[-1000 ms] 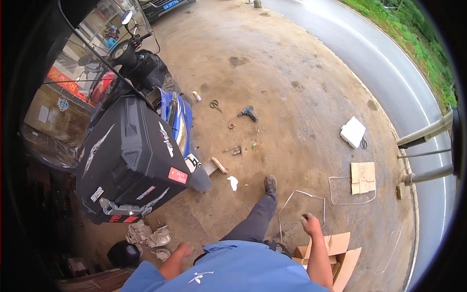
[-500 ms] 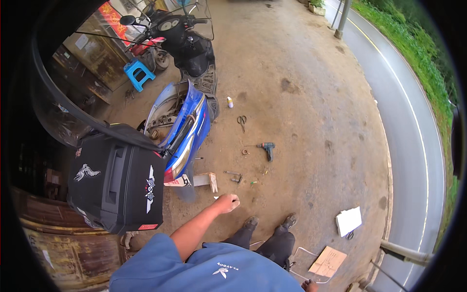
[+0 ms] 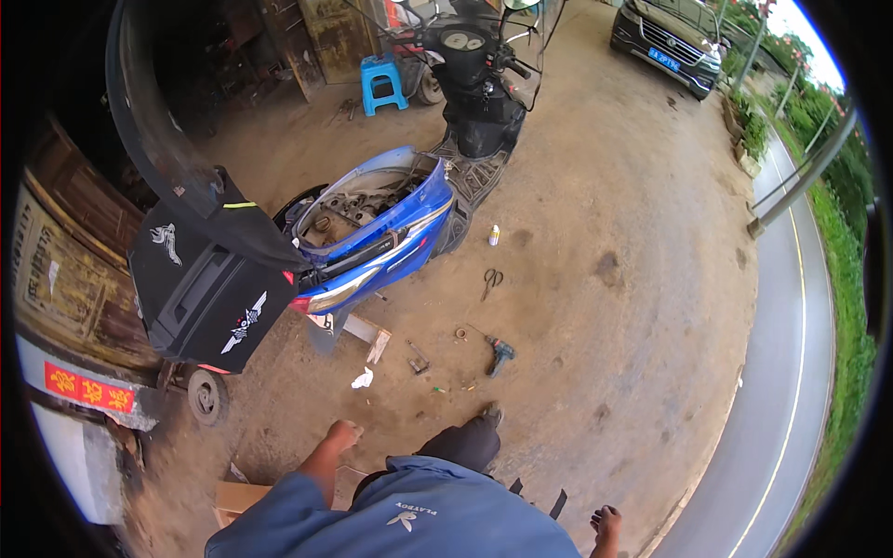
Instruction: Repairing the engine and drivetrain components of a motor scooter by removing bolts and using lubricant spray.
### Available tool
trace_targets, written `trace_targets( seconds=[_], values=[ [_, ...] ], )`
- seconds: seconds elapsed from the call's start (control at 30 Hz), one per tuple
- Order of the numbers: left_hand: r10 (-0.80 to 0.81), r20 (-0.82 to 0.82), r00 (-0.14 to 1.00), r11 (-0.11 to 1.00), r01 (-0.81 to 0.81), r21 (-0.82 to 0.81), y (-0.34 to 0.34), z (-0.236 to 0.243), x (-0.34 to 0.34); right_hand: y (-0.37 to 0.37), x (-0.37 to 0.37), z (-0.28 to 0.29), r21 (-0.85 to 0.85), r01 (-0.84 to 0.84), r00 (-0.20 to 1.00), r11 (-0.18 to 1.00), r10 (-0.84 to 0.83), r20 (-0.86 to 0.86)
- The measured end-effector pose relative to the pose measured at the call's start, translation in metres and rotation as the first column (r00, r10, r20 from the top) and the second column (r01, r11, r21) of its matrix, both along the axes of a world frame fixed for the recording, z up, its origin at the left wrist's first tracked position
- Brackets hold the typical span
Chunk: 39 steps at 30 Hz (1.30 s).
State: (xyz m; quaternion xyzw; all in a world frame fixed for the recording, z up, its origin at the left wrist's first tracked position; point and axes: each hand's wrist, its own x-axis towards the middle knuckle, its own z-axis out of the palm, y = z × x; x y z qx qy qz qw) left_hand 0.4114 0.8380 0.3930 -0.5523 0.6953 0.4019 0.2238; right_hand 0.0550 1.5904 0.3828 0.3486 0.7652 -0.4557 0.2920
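Note:
My left hand hangs over the dirt ground at lower centre, its fingers curled closed. Whether anything small is inside cannot be seen. At lower right, my right hand hangs beside my body, fingers loosely bent and apart, with no object visible in it. Beyond my left hand stands a blue scooter, its body open on top so that dirty inner parts show. A large black cargo box sits at its rear. A crumpled white tissue lies on the ground closest to my left hand.
On the ground ahead lie a cordless drill, scissors, a small bottle, a tape-like ring and a metal tool. A wooden piece is by the scooter. A blue stool and parked car stand farther off; a road runs right.
My view has swung and shifted, bringing the parked car and the scooter's rear wheel into sight. My left hand now hangs farther left, and more of my right hand shows.

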Motion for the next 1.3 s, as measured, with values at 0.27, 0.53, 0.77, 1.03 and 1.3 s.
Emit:
trace_targets(
  seconds=[0.27,0.53,0.77,1.03,1.3],
  values=[
    [0.034,-0.228,0.973,0.771,-0.170,-0.613,-0.084,0.015,-0.176,-0.186,-0.348,0.043,0.016,-0.282,0.955,0.959,0.283,-0.092],
    [-0.209,-0.129,0.969,0.497,-0.008,-0.868,-0.234,0.146,-0.367,-0.485,-0.530,-0.046,0.151,-0.919,0.354,0.365,0.930,-0.095],
    [-0.020,0.246,0.969,0.599,0.209,-0.773,-0.331,0.119,-0.392,-0.784,-0.635,-0.238,0.260,-0.946,-0.235,-0.192,0.961,-0.148],
    [-0.079,0.446,0.891,0.569,0.408,-0.714,-0.359,0.084,-0.426,-1.097,-0.711,-0.465,0.536,-0.681,-0.571,-0.499,0.820,0.040],
    [-0.040,0.475,0.879,0.557,0.415,-0.719,-0.365,0.081,-0.429,-1.171,-0.686,-0.502,0.448,-0.685,-0.635,-0.574,0.773,0.019]
  ],
)
